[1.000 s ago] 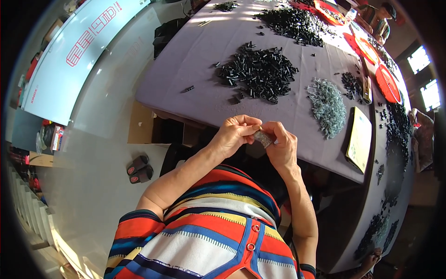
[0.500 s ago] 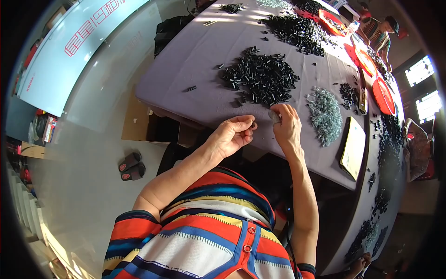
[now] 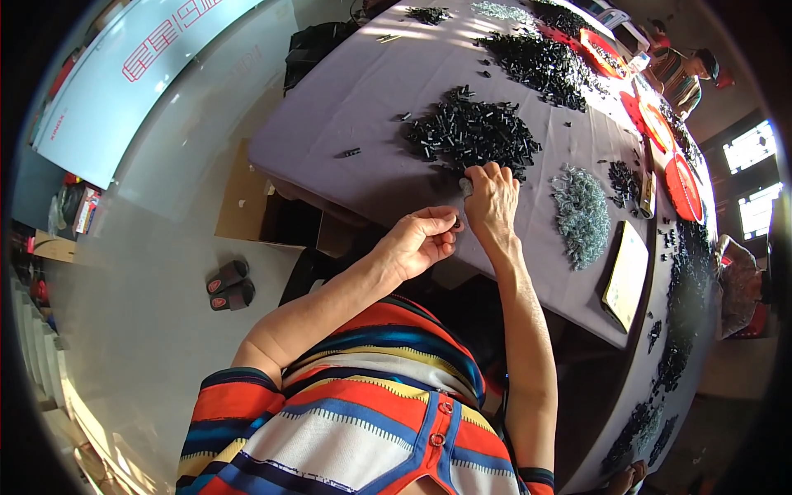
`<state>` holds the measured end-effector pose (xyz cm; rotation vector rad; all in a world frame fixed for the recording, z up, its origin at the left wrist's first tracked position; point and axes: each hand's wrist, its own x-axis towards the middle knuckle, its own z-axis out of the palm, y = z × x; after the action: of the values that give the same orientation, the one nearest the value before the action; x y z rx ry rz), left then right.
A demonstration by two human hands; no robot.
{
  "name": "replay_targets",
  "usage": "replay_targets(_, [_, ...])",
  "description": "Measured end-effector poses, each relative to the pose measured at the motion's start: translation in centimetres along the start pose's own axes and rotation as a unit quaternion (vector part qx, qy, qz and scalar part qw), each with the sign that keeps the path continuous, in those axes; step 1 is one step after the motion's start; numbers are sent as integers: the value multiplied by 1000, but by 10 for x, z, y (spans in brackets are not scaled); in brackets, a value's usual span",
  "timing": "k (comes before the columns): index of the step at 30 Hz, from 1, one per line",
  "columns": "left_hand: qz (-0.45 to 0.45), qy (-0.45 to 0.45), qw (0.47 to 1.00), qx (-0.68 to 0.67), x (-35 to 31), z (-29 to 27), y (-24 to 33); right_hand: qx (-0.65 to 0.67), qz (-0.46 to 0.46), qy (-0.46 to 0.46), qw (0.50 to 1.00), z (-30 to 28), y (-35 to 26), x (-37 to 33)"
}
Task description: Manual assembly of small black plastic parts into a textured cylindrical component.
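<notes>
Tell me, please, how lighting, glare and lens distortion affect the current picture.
Head view, lighting: bright light washes out the far part of the tablecloth, and the windows glare; head view, lens: the tablecloth's right-hand edge bows and the corners darken to black; head view, detail: the dark item in the grip of the left hand is too small to identify.

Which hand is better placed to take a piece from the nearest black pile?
Likely the right hand: it is at the near edge of the black pile, though it holds a small grey thing. The left hand is farther back, pinching a small dark piece.
</notes>
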<state>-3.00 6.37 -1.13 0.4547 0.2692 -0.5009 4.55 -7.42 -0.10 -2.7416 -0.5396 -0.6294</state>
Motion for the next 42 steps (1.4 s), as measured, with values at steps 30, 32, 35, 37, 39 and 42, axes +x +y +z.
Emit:
replay_targets(30, [13, -5, 999, -38, 0, -2, 3, -29, -43, -62, 997, -8, -7, 14])
replay_targets(32, [17, 3, 999, -31, -1, -3, 4, -22, -37, -76, 996, -9, -11, 18])
replay_targets(35, [31, 4, 999, -15, 0, -5, 3, 27, -23, -68, 997, -6, -8, 16])
replay_targets(37, [39, -2, 999, -7, 0, -5, 2, 119, -27, -18, 992, -11, -4, 9])
replay_targets(39, [65, 1, 998, 24, -2, -2, 2, 164, -6, -18, 986, -24, 2, 1])
replay_targets(42, [70, 19, 997, 41, -3, 2, 0, 332, 105, -21, 937, -44, -1, -16])
